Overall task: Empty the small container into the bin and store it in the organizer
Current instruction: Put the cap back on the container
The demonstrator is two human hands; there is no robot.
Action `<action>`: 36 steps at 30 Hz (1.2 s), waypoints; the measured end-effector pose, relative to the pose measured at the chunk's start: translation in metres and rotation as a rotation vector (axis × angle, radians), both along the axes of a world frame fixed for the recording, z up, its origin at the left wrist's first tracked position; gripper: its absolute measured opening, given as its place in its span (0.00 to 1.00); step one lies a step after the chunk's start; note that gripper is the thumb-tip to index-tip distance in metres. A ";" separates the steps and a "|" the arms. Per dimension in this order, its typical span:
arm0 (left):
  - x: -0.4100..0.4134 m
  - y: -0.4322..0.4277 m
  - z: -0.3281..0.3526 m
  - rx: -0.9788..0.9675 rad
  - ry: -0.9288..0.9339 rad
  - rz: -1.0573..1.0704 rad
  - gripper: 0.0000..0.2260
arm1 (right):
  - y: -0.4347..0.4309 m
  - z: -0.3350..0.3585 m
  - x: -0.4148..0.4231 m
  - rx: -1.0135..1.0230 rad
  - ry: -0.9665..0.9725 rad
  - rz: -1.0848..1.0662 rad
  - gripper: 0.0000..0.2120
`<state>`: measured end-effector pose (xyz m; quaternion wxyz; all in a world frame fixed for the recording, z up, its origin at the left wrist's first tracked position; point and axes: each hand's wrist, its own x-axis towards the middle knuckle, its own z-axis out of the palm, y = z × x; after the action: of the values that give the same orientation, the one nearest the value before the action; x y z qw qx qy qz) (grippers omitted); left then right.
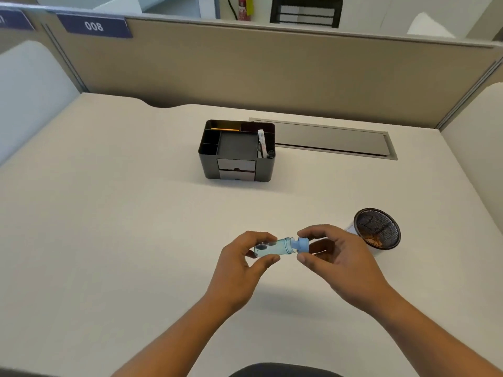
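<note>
Head view: left hand [239,263] pinches the small container [273,247] sideways; right hand [337,257] fingers grip its cap [302,244]. It looks light, smooth, likely slippery, so hold the body firmly.

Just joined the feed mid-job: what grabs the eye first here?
The small blue container, held sideways over the near desk between the left hand and right hand, whose fingers pinch its blue cap. The mesh bin sits right; the black organizer stands farther back.
</note>
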<state>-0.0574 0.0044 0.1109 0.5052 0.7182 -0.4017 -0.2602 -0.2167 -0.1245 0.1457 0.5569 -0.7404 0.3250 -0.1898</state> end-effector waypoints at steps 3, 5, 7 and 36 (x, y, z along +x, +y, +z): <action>0.005 0.008 0.002 -0.034 -0.028 0.015 0.11 | 0.000 0.002 0.005 -0.102 0.060 0.047 0.17; 0.009 0.013 0.003 -0.049 -0.040 0.024 0.11 | -0.001 0.004 0.007 -0.160 0.078 0.099 0.17; 0.012 0.016 0.004 -0.052 -0.045 0.016 0.11 | 0.000 0.005 0.011 -0.185 0.087 0.147 0.17; 0.008 0.012 0.023 -0.018 -0.144 -0.043 0.10 | 0.001 0.000 0.007 -0.275 -0.012 0.164 0.12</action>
<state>-0.0494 0.0165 0.1335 0.4755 0.7218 -0.4546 -0.2149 -0.2096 -0.1238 0.1462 0.4660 -0.8325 0.2310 -0.1908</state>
